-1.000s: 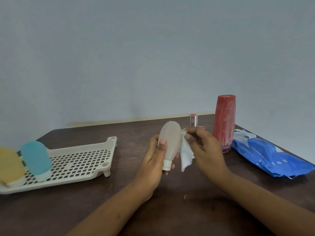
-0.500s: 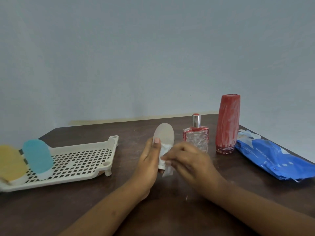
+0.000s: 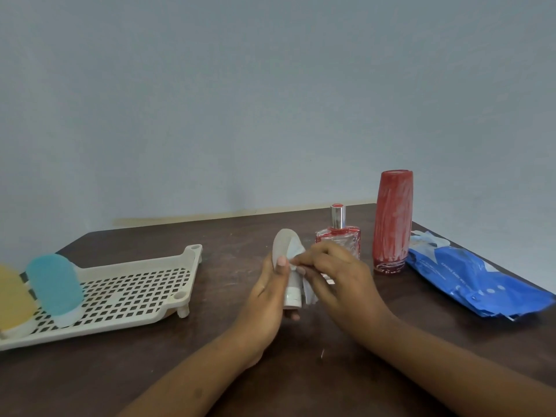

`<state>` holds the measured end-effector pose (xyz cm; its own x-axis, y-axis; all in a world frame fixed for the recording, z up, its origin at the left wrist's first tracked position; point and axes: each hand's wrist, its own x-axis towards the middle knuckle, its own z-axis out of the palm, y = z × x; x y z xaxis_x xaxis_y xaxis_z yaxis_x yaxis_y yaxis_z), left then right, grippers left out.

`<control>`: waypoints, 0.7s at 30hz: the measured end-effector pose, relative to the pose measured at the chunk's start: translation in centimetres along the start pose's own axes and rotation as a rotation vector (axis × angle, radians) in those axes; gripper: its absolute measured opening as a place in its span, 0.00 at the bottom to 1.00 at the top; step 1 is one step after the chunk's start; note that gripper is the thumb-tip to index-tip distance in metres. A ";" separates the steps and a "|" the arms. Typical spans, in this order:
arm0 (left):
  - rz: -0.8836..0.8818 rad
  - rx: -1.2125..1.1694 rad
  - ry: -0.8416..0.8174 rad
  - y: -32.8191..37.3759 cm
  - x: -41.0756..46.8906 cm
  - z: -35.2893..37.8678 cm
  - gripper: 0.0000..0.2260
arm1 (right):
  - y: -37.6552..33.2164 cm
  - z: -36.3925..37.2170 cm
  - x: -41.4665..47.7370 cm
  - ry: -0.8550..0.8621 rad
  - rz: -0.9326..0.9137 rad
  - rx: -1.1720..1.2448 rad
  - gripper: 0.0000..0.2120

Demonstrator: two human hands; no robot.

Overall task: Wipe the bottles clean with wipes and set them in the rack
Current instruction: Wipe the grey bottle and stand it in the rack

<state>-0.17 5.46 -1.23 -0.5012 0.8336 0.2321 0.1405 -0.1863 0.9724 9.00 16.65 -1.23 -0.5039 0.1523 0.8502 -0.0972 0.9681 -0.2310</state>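
Observation:
My left hand (image 3: 266, 299) grips a small pale squeeze bottle (image 3: 284, 246), cap end down, above the middle of the table. My right hand (image 3: 334, 275) pinches a white wipe (image 3: 307, 288) against the bottle's right side. A glass perfume bottle (image 3: 338, 236) with a silver cap and a tall red bottle (image 3: 391, 221) smeared white stand behind my right hand. The cream rack (image 3: 135, 284) lies at the left and holds a blue bottle (image 3: 55, 285) and a yellow bottle (image 3: 13, 300), both cap down.
A blue pack of wipes (image 3: 475, 278) lies at the right, near the table's right edge. The dark wooden table (image 3: 234, 365) ends at a grey wall behind.
The bottle has turned in my left hand and shows its narrow edge. My right hand has slid the wipe from the upper side down to the lower body near the cap.

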 end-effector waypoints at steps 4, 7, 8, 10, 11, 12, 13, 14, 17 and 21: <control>-0.027 0.011 0.020 0.1 0.1 -0.4 0.25 | -0.3 -0.2 -0.3 -0.144 -0.207 -0.018 0.10; -0.029 0.041 -0.009 0.2 0.0 -0.3 0.25 | 0.0 -0.6 0.0 -0.150 -0.271 -0.078 0.11; -0.021 0.043 -0.035 0.3 -0.1 -0.1 0.25 | 0.3 -0.7 0.1 -0.119 -0.238 -0.101 0.10; -0.010 0.056 -0.098 0.2 -0.2 0.3 0.25 | 0.9 -0.9 0.5 -0.013 -0.110 -0.144 0.09; -0.013 0.066 -0.123 0.1 -0.3 0.4 0.23 | 1.3 -1.1 0.8 0.035 -0.038 -0.153 0.09; -0.016 0.078 -0.137 0.1 -0.4 0.6 0.22 | 1.5 -1.3 0.9 0.064 0.022 -0.154 0.08; -0.017 0.086 -0.139 0.2 -0.5 0.7 0.22 | 1.6 -1.4 1.0 0.078 0.061 -0.154 0.08; -0.018 0.086 -0.135 0.2 -0.5 0.7 0.22 | 1.6 -1.5 1.1 0.084 0.080 -0.154 0.08; -0.038 0.039 -0.062 0.3 -0.3 0.6 0.26 | 1.0 -1.1 0.8 0.076 0.048 -0.117 0.08; -0.049 -0.111 0.046 0.2 0.2 0.1 0.32 | -0.3 -0.2 0.1 -0.039 -0.018 0.001 0.12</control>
<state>-0.17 5.67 -1.02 -0.5438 0.8190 0.1827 0.0212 -0.2043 0.9787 9.10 16.41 -0.97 -0.5352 0.1272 0.8351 -0.1070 0.9704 -0.2164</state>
